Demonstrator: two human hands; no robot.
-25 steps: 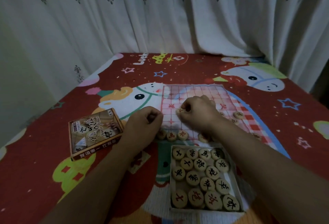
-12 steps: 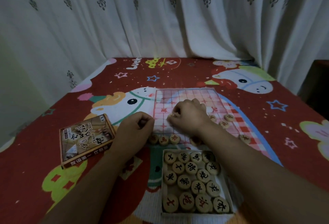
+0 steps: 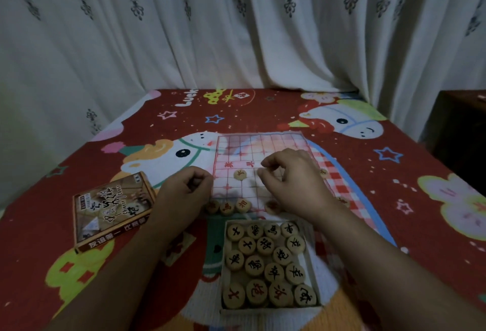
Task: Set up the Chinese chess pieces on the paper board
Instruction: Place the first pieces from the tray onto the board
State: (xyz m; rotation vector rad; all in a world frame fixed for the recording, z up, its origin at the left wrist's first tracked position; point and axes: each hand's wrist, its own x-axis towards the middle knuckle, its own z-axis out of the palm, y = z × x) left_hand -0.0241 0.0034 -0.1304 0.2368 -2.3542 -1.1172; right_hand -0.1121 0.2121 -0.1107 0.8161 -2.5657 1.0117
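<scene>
Two hands (image 3: 290, 181) over paper board (image 3: 236, 146) | box lid (image 3: 113, 207) left | tray (image 3: 314, 275) near

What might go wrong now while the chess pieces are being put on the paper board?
The thin paper board lies loose on the red cartoon blanket, so the right hand resting over it might drag or wrinkle it. That could nudge the round wooden piece sitting alone on the grid, or the row of wooden pieces at the near edge. The open white box of pieces sits right under the right forearm, so a careless reach could bump it.
</scene>
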